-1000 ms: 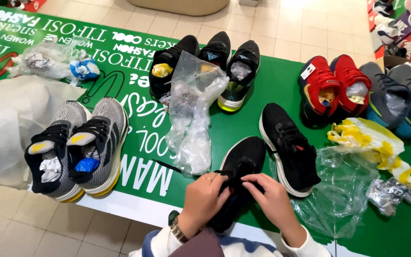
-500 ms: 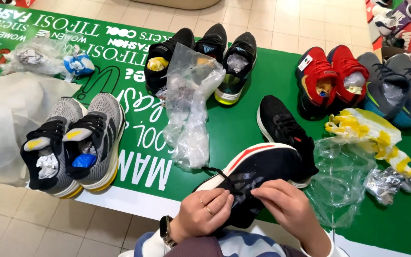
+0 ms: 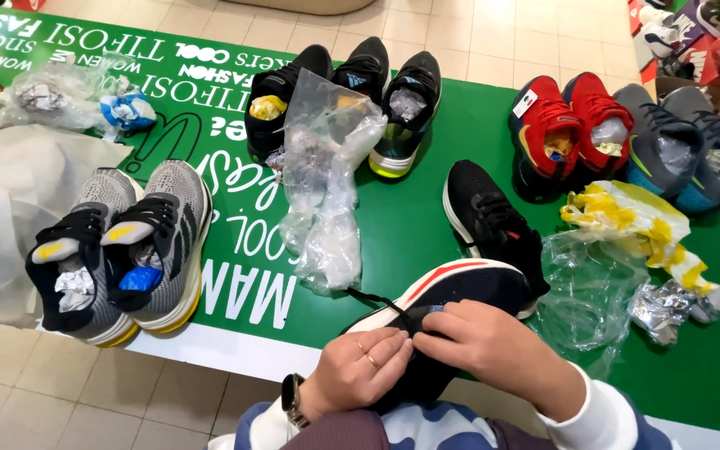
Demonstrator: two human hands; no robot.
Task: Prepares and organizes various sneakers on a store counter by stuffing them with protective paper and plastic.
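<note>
Near table edge: both hands (image 3: pixel 427 354) on black sneaker (image 3: pixel 452 292), apparently gripping lace.

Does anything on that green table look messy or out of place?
Yes: crumpled clear plastic bags and wrappers lie loose among the paired shoes. One black sneaker sits alone, while its likely mate is tipped on its side in both hands.

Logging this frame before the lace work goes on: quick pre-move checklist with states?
1. Both hands on the shoe: ok, left hand and right hand grip the black shoe.
2. Shoe tipped on its side, sole toward the camera: ok.
3. Lace free of the plastic bag: ok, its end lies just short of it.
4. Mate shoe close by: ok.
5. Lace threaded: cannot tell, hands cover it.
</note>
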